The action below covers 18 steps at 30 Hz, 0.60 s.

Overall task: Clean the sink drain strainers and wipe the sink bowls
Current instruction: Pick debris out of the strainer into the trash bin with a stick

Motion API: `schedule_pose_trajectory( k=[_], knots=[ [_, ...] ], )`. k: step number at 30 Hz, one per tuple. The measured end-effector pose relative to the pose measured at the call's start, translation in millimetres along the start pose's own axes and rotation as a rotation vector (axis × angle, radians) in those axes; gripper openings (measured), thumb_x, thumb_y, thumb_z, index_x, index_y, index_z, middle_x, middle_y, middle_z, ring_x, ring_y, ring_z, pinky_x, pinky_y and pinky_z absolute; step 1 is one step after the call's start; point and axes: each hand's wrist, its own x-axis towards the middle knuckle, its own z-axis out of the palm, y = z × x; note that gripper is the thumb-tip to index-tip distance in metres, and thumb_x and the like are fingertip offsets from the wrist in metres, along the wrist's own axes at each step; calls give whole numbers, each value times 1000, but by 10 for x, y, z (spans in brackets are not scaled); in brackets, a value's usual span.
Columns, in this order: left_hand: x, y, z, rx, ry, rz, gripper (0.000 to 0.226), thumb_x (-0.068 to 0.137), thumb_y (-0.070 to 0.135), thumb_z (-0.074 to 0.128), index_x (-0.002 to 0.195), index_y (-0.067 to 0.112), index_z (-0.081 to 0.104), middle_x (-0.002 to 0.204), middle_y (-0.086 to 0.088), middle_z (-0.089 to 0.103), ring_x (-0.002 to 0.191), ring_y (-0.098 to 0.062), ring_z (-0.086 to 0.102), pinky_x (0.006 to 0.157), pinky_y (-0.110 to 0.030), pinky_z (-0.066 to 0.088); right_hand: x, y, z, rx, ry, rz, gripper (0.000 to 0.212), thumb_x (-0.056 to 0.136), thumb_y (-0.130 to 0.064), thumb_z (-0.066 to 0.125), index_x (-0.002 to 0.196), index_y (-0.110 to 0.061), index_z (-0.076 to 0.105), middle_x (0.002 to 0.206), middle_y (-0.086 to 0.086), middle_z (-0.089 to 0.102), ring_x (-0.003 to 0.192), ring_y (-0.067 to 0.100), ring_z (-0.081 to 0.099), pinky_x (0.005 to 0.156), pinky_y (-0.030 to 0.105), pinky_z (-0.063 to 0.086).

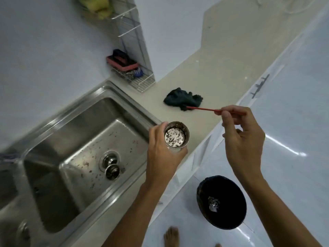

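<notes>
My left hand (161, 148) grips a round steel drain strainer (176, 135), cup-shaped with a perforated bottom, over the counter edge to the right of the sink. My right hand (243, 138) pinches a thin red stick (201, 109) that points left above the counter, apart from the strainer. The steel sink bowl (74, 139) has dark specks on its floor. Its drain opening (109, 158) is uncovered, and a steel stopper piece (112, 172) lies beside it. A second bowl (8, 184) shows at the left edge, blurred.
A crumpled dark green cloth (182, 100) lies on the beige counter (213, 68). A wire rack (137, 79) in the corner holds a pink-and-black scrub brush. A black-lined trash bin (222, 202) stands on the white floor below my right arm. My bare feet show at the bottom.
</notes>
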Motion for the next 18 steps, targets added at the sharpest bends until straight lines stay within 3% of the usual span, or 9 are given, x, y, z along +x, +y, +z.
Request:
schedule_pose_trajectory(
  k=[3, 5, 9, 11, 14, 18],
  knots=[
    [-49, -496, -675, 100, 130, -86, 82, 66, 26, 87, 139, 15, 52, 127, 0, 52, 114, -10, 54, 96, 1, 34, -186, -218, 612, 65, -141, -36, 9, 104, -34, 57, 108, -29, 64, 104, -20, 72, 94, 11, 67, 63, 49, 58],
    [-159, -832, -1078, 139, 195, -172, 81, 66, 23, 87, 139, 14, 52, 128, -3, 53, 116, -14, 55, 100, -12, 42, -376, -319, 1013, 100, -242, -56, 9, 104, -32, 57, 108, -27, 64, 102, -16, 73, 92, 14, 68, 63, 44, 58],
    [-421, -1494, -1659, 192, 262, -354, 83, 62, 16, 93, 135, 19, 54, 129, 1, 50, 113, -9, 54, 102, -19, 45, -777, -405, 1696, 96, -457, -121, 12, 104, -26, 58, 109, -20, 67, 99, -10, 72, 89, 7, 68, 68, 23, 56],
    [-512, -1799, -1838, 183, 253, -482, 84, 62, 16, 93, 135, 20, 51, 132, 2, 47, 114, -16, 57, 103, -34, 51, -931, -390, 1971, 94, -544, -127, 15, 103, -25, 58, 110, -17, 68, 97, -13, 71, 88, 3, 68, 72, 18, 56],
    [-599, -2299, -1980, 179, 128, -670, 88, 66, 16, 93, 138, 17, 42, 136, 0, 42, 119, -22, 56, 104, -42, 51, -1085, -306, 2339, 30, -644, -127, 18, 103, -30, 56, 111, -17, 66, 97, -14, 70, 87, 2, 68, 74, 27, 60],
    [-488, -2967, -1960, 328, -236, -768, 90, 76, 19, 88, 147, 5, 34, 145, -16, 40, 128, -37, 52, 108, -48, 45, -1170, -154, 2725, -67, -746, -148, 8, 102, -32, 57, 107, -28, 62, 97, -19, 68, 89, 2, 67, 75, 31, 61]
  ],
)
